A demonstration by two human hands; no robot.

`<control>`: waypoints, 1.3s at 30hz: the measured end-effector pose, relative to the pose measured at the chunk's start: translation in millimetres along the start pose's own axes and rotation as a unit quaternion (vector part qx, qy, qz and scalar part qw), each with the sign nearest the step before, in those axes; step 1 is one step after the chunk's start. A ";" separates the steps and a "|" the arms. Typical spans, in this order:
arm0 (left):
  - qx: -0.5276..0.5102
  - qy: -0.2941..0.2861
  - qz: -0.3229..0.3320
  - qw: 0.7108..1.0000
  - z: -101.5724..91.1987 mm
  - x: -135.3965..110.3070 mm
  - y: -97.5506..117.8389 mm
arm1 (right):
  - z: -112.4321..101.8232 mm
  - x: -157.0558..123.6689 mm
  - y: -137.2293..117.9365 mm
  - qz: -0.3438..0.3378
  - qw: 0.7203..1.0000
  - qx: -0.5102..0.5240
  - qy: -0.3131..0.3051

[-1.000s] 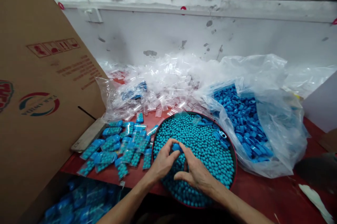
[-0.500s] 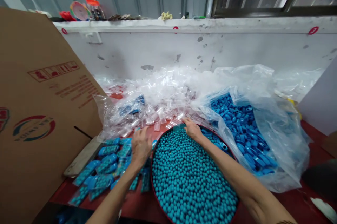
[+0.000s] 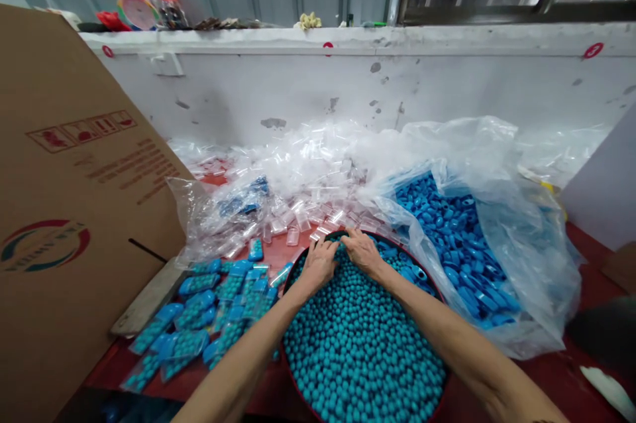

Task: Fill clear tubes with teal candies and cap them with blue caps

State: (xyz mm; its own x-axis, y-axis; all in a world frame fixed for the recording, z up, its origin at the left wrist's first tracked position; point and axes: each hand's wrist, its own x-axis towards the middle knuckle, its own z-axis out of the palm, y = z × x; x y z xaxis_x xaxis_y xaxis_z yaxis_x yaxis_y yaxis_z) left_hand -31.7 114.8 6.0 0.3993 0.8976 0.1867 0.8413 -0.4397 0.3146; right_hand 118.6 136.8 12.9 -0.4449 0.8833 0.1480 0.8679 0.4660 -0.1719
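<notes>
A round dark tray is heaped with small teal balls. My left hand and my right hand meet at the tray's far rim, fingers curled and pinched together over the balls. What they pinch is too small to make out. Just beyond the fingertips lies a heap of clear plastic tubes. Left of the tray, several clear tubes filled with teal balls and closed with blue caps lie on the red table.
A clear bag of loose blue caps sits right of the tray. A large tilted cardboard box fills the left side, with a metal bar at its foot. A white wall with a cluttered ledge closes the back.
The left hand left the filled tubes and swung right to the tray's far rim, joining the right hand. A second ago both hands were pinched together near the tray's front.
</notes>
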 end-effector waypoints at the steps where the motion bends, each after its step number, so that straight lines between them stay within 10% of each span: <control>1: -0.001 -0.013 0.008 1.000 0.8 -9.4 1.8 | -0.9 -7.8 1.5 -0.005 1.000 -0.001 -0.007; 8: -0.123 -0.093 0.056 0.986 -4.1 -54.6 9.9 | -5.9 -55.8 10.0 -0.036 0.996 0.004 -0.085; 17: -0.086 -0.172 0.062 0.979 -21.0 -65.4 11.2 | -23.7 -29.4 -1.8 -0.039 0.985 0.038 -0.164; 29: -0.103 -0.033 -0.038 0.993 -15.0 -49.3 9.8 | -11.9 -61.1 36.4 0.121 0.939 0.259 -0.190; 39: -0.031 -0.061 -0.047 0.997 10.4 -32.1 17.4 | 0.5 -88.8 8.5 0.151 0.899 0.364 -0.190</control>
State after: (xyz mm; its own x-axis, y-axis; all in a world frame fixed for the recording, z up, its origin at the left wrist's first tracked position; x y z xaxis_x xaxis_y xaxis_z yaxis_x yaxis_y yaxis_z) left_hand -26.0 78.7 -4.1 0.3642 0.9305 0.0397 0.8542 -0.3507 0.3837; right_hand 165.3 62.4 -2.2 -0.3757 0.8653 -0.3319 0.6483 -0.0105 -0.7613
